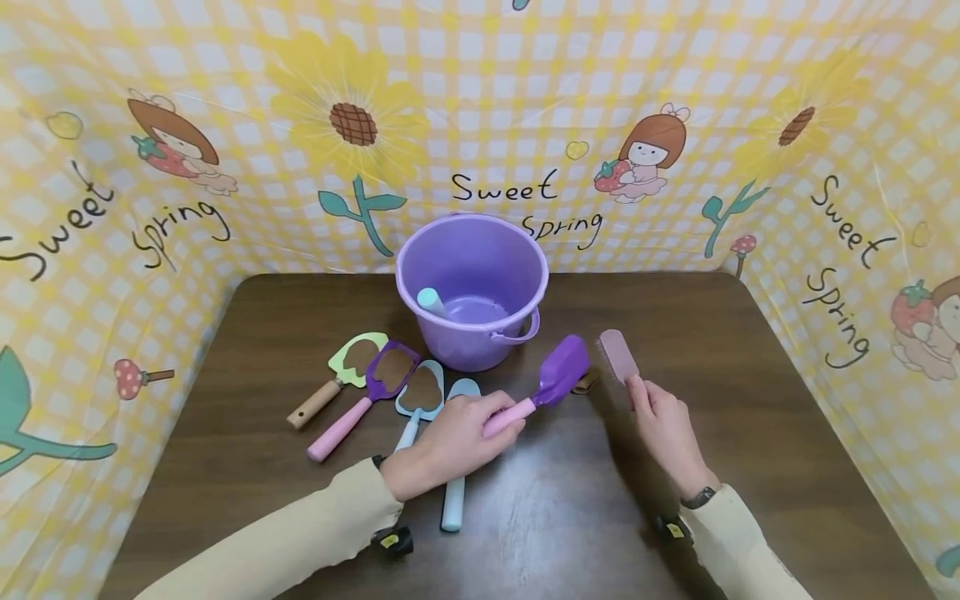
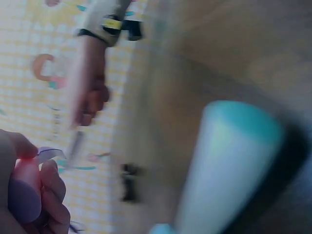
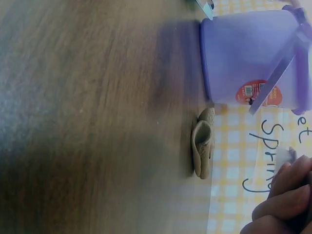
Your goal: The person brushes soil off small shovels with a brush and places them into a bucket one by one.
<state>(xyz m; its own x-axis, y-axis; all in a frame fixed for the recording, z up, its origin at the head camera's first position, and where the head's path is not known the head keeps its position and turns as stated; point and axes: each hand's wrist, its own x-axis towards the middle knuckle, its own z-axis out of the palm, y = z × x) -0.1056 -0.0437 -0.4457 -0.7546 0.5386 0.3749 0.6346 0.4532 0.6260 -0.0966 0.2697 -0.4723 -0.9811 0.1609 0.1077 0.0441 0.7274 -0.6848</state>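
My left hand (image 1: pixel 468 429) grips the pink handle of a purple toy shovel (image 1: pixel 564 367), its blade angled up and to the right. In the left wrist view, its fingers (image 2: pixel 53 195) curl round the handle. On the right, my right hand (image 1: pixel 670 429) pinches the handle end of a flat pink brush (image 1: pixel 618 354) with bristles along its left edge. A small tan folded piece (image 3: pixel 202 144) lies on the table just behind the shovel blade. Below my left hand, a light blue shovel (image 1: pixel 453 504) lies partly covered by it.
A purple bucket (image 1: pixel 465 346) stands at the back, a turquoise-ended handle (image 1: pixel 430 302) inside it. Left of it on the brown table (image 1: pixel 570 533) lie a green cut-out tool (image 1: pixel 315 404), a purple one with a pink handle (image 1: pixel 339 429) and a light blue one (image 1: pixel 408 429). Patterned cloth hangs around.
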